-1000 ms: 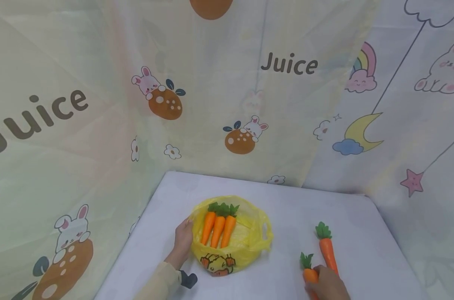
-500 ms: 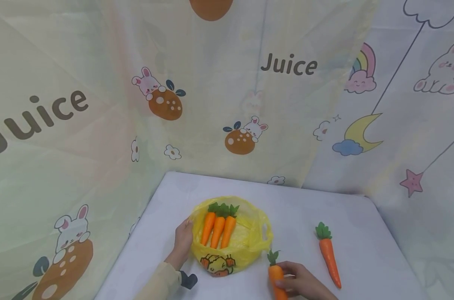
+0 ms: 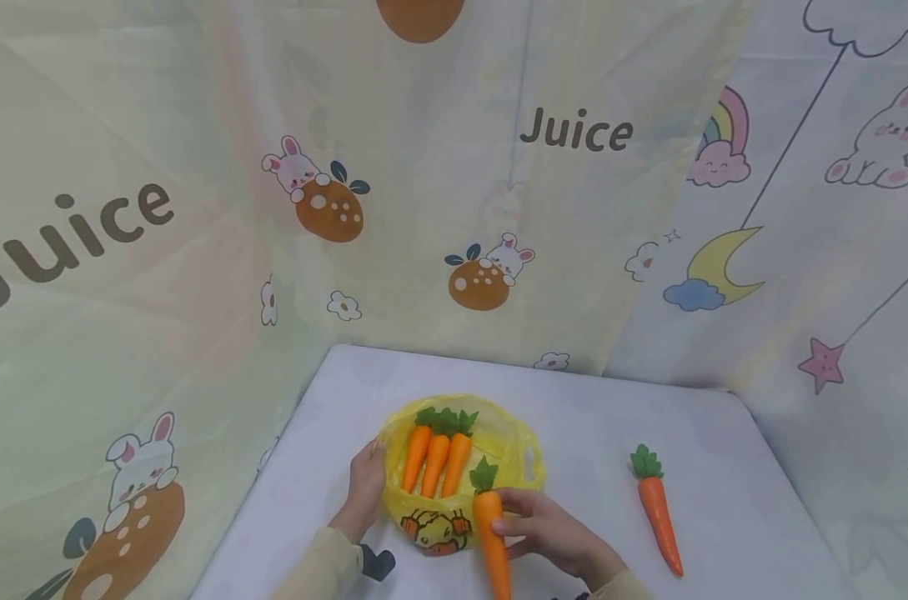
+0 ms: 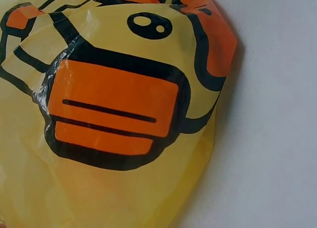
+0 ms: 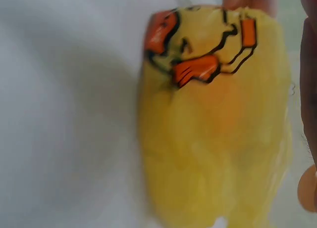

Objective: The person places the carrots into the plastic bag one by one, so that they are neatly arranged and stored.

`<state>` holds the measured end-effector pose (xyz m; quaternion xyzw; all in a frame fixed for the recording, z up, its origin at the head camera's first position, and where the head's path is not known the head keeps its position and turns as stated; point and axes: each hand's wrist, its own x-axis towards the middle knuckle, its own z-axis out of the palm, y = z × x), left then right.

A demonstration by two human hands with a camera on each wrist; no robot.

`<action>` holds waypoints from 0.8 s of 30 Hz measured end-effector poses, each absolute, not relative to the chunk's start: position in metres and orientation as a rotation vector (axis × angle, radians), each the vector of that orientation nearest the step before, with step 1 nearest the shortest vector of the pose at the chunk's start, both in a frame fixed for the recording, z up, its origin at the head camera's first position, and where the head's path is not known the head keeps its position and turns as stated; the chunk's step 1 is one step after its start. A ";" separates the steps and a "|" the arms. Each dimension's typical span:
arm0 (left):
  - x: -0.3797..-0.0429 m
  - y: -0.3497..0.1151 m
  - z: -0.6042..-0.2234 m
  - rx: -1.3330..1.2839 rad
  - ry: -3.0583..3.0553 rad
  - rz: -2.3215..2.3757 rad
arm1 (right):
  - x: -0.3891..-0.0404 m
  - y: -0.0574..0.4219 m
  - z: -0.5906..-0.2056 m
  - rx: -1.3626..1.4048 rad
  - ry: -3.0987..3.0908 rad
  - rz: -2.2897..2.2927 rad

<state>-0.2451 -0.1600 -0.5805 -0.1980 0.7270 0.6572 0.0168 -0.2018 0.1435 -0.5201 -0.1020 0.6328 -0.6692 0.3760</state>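
While a white table (image 3: 589, 433) is bearing a yellow bag (image 3: 457, 508), the left hand (image 3: 367, 482) is touching the bag's left side, its grip impossible to tell; the right hand (image 3: 549, 533) is pinching a held carrot (image 3: 491, 537) at the bag's near side; three carrots (image 3: 438, 462) are lying inside, a loose carrot (image 3: 659, 522) well right. Loading is apparently proceeding, the next move probably calling for lifting inward.
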 end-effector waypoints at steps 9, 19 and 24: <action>-0.245 -0.160 -0.583 -0.637 2.249 2.048 | -0.228 0.106 -0.487 -0.364 1.522 -1.843; -0.247 -0.161 -0.585 -0.632 2.247 2.064 | -0.261 0.086 -0.480 -0.304 1.616 -2.032; -0.247 -0.160 -0.584 -0.617 2.263 2.057 | -0.276 0.083 -0.496 -0.133 1.725 -2.057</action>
